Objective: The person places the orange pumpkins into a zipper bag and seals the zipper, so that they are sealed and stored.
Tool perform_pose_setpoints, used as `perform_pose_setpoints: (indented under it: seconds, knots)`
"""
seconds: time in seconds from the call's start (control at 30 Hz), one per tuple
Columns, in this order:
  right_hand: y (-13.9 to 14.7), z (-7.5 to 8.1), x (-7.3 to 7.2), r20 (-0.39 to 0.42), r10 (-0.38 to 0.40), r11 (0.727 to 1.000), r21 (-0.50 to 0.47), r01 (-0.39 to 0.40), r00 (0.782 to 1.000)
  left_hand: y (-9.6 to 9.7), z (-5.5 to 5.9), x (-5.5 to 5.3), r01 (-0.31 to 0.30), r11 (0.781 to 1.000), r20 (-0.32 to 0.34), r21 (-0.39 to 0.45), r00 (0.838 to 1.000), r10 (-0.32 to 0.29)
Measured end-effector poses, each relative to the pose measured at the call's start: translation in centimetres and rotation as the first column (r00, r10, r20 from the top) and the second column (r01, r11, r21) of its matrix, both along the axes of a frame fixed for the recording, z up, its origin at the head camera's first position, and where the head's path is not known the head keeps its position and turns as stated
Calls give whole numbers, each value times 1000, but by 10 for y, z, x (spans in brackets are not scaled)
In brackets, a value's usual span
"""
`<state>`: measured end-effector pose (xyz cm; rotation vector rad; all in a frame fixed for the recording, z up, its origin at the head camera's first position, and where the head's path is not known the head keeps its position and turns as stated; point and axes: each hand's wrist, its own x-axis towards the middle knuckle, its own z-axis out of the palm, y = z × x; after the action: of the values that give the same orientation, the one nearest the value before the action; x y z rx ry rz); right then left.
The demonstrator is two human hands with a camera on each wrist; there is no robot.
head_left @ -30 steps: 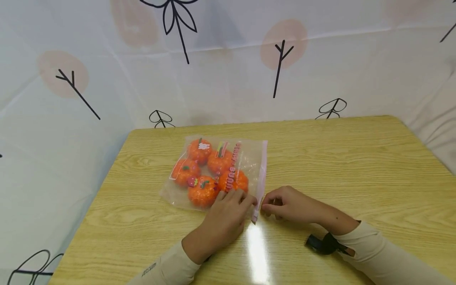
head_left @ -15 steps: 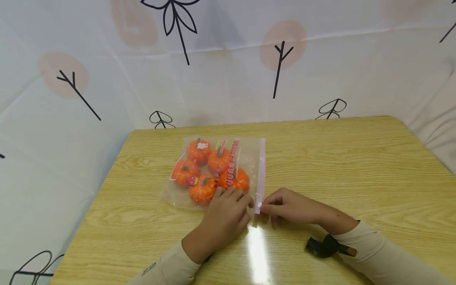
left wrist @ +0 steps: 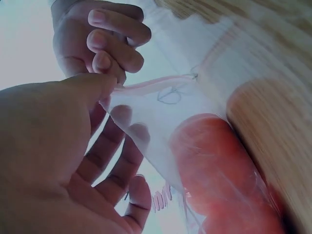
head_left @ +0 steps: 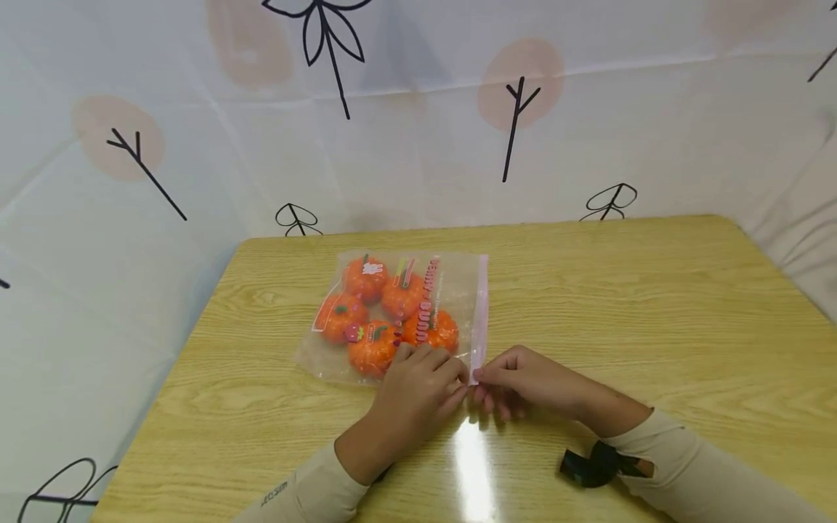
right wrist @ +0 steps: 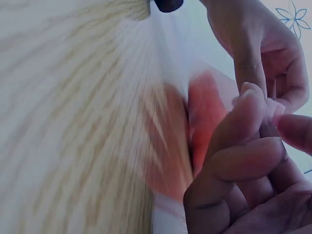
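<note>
A clear plastic zip bag with a pink strip along its right edge lies on the table. Several small orange pumpkins with green stems are inside it. My left hand pinches the bag's near right corner between thumb and fingers, as the left wrist view shows. Right beside it, my right hand pinches the near end of the pink strip. In the right wrist view, a pale bit of the strip shows between the fingers. The small white slider is hidden by the fingers.
The wooden table extends to the right of and behind the bag. A pale cloth printed with plant drawings hangs along the back and sides. A black strap sits at the right wrist.
My right fingertips have moved slightly left onto the end of the pink strip, covering the white slider seen half a second ago. My left hand stays nearly in place, its thumb closer to the corner.
</note>
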<state>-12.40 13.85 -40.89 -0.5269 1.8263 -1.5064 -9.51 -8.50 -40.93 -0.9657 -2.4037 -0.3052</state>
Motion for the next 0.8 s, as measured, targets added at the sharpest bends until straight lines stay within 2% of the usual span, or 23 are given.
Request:
perform_pose_setpoints:
  seconds: [0.07, 0.27, 0.43, 0.6, 0.8]
  knots:
    - [0, 0, 1, 4, -5, 1000, -8, 5, 1000, 0, 1, 0, 15, 1000, -10, 16, 1000, -14]
    - [-3, 0, 4, 119, -29, 998, -51, 35, 993, 0, 4, 0, 57, 995, -44, 85, 998, -54]
    - [-6, -1, 7, 226, 22, 993, -120, 5, 974, -1, 4, -2, 97, 987, -115, 131, 990, -82]
    - [-8, -1, 9, 304, 50, 980, -199, 12, 951, -1, 5, -3, 127, 983, -176, 135, 979, -102]
    - [-9, 1, 11, 358, -2, 977, -197, 78, 934, -1, 6, -3, 146, 981, -193, 131, 974, -119]
